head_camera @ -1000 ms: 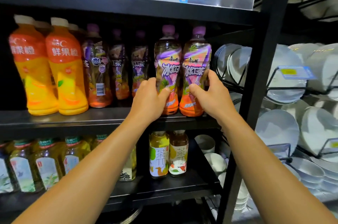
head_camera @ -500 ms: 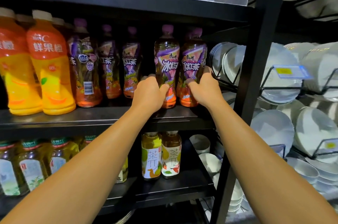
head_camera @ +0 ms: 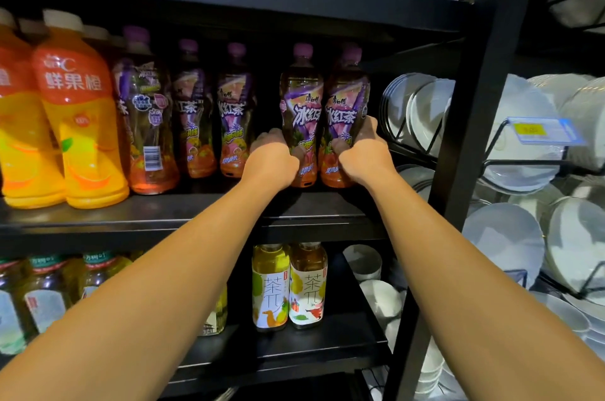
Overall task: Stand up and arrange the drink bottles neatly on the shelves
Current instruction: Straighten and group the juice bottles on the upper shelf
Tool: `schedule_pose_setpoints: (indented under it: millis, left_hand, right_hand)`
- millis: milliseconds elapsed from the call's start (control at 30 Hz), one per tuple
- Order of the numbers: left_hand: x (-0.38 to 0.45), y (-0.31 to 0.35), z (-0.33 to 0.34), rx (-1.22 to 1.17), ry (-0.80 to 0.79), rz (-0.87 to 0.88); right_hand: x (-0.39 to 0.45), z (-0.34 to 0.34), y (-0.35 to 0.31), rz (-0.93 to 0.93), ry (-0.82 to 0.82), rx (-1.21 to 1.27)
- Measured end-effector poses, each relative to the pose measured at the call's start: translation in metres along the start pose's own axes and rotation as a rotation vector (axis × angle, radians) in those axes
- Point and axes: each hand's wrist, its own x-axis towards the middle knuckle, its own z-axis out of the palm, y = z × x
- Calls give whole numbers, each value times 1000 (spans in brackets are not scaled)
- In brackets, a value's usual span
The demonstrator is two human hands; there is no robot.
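On the middle shelf (head_camera: 196, 214), two purple-capped iced tea bottles are held upright side by side near its right end: the left bottle (head_camera: 301, 105) is gripped low down by the left hand (head_camera: 273, 158), and the right bottle (head_camera: 347, 105) by the right hand (head_camera: 363, 155), fingers curled round each. Three more purple-capped bottles (head_camera: 196, 112) and the orange juice bottles (head_camera: 78, 115) are ranged to the left on the same shelf. Two tea bottles with white labels (head_camera: 289, 286) are seen upright on the shelf below, and white plates (head_camera: 504, 237) are racked to the right of the black upright.
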Motion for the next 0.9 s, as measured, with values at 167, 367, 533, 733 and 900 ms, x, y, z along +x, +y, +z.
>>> schedule_pose_setpoints:
  millis: [167,367,533,733,900]
  left_hand:
    - [7,1,3,5,-13,-37]
    - [-6,-12,-6,-159,-63,-13]
    - [-53,-55,-55,-340,206,147]
    - [-83,-117,-96,-334,541,91]
    - [-88,-126,-94,-340,458,53]
  right_hand:
    - [5,6,-1,21,-6,15]
    - [-11,-6,-8,84,-81,-42]
    - [-73,3,-29,-232,255,155]
    - [-74,51,-81,-269,-73,225]
    - [-45,93,-113,-117,-184,172]
